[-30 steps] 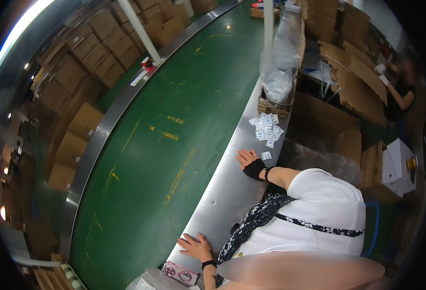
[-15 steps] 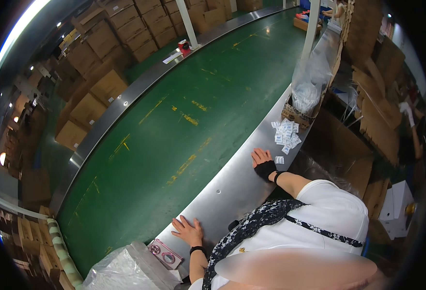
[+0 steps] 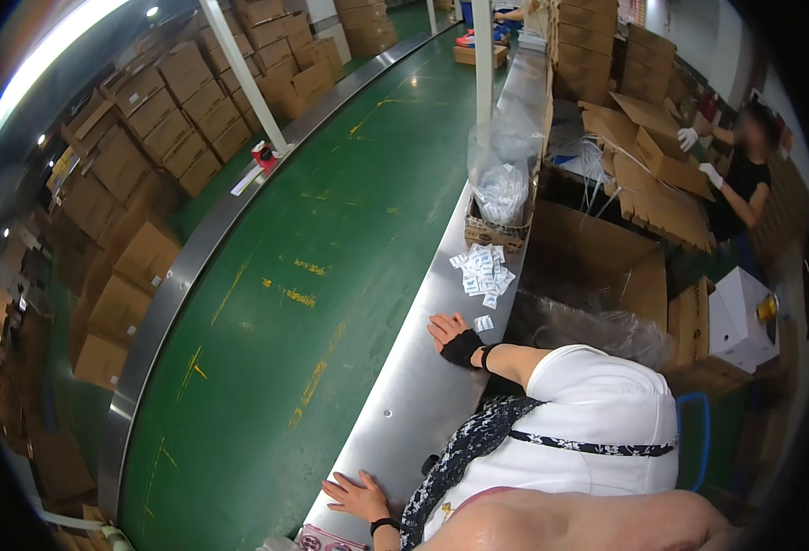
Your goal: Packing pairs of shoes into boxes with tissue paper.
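Swung steeper in view: metal ledge (image 3: 418,395), long axis toward upper right

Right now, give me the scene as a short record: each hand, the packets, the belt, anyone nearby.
Left hand: open, palm down on the metal ledge, near a pink item cut off by the picture's edge
Right hand: open on the same ledge, black wrap at its wrist, beside a single white packet
Packets: loose pile before a cardboard box holding a clear bag
Belt: green, yellow marks
Nearby: co-worker, white gloves, beside cardboard
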Tool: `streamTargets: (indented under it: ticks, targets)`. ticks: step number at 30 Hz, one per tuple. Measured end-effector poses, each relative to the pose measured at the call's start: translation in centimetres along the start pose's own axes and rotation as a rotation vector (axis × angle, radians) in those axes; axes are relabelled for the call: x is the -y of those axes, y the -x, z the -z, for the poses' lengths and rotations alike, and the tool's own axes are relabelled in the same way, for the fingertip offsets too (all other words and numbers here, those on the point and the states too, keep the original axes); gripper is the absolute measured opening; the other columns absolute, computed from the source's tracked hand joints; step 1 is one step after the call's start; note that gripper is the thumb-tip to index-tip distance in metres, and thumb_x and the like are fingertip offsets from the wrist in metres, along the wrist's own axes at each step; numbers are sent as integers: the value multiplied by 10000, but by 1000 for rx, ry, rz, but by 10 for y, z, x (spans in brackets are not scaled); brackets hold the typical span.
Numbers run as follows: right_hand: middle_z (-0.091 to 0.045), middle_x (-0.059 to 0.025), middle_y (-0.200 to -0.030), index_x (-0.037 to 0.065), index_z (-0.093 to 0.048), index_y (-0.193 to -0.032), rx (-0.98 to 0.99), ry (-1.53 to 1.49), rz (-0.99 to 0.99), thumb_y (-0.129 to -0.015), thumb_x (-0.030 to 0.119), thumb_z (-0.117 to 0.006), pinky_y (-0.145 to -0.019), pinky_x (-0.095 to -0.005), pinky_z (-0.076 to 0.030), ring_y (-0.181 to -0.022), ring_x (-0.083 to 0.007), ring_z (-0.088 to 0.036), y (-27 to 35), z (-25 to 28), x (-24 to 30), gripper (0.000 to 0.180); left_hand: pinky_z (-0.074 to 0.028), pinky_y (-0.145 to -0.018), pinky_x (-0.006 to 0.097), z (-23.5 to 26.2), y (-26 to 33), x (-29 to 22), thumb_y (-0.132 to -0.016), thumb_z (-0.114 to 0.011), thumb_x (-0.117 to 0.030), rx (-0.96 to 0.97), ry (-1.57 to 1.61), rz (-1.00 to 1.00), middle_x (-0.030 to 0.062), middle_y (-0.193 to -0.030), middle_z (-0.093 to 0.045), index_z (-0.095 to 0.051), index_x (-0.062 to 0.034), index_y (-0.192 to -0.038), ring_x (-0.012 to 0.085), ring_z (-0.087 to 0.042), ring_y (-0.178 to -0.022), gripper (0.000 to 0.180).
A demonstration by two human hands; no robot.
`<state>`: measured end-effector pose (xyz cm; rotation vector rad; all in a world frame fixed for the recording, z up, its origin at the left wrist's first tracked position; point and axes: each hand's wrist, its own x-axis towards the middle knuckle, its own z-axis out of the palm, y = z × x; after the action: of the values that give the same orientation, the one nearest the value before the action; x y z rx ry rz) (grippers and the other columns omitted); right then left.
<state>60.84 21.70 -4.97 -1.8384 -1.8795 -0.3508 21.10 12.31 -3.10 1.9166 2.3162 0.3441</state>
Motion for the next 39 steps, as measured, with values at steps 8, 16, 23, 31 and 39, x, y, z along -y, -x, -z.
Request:
streamTargets:
  ticks: [8, 16, 23, 31, 39]
  targets:
    - [-496, -116, -1159, 72, -539, -1041, -4, -14, -23, -741, 136, -534, -902, -484, -325, -1121, -254, -441, 5, -5, 6, 307, -120, -996, 591, -37, 5, 24, -806, -493, -383, -108, -60, -9, 240, -1373, -235, -389, 9, -1241, 352, -197, -1296, 595]
    - [-503, -97, -1132, 79, -545, -1018, -29, -1, -10, -737, 116, -549, -875, -456, -341, -1082, -242, -463, 4, 2, 3, 284, -123, -994, 593, 33, 5, -22, -808, -485, -386, 55, -51, 42, 243, -1370, -239, -385, 4, -1245, 353, -209, -1291, 594]
    - [-497, -130, -1149, 64, -546, -1027, -20, -12, -4, -737, 124, -534, -885, -466, -327, -1114, -258, -437, 3, 0, 0, 296, -123, -993, 596, 31, 5, -24, -810, -481, -388, 42, -54, 35, 243, -1369, -242, -379, 3, -1250, 355, -216, -1288, 598]
    - [-495, -124, -1153, 68, -543, -1039, 20, -26, -10, -738, 131, -534, -893, -467, -325, -1116, -255, -435, 2, 6, 2, 308, -113, -1001, 587, 33, 6, -24, -813, -476, -389, 46, -54, 39, 240, -1372, -238, -376, 2, -1254, 349, -212, -1291, 598]
    - [-490, -122, -1162, 72, -543, -1036, 4, -13, -18, -741, 136, -534, -899, -475, -321, -1124, -253, -428, 3, 4, 0, 302, -124, -998, 587, 33, 4, -25, -813, -472, -397, 59, -69, 42, 239, -1371, -242, -376, -2, -1257, 352, -216, -1288, 602]
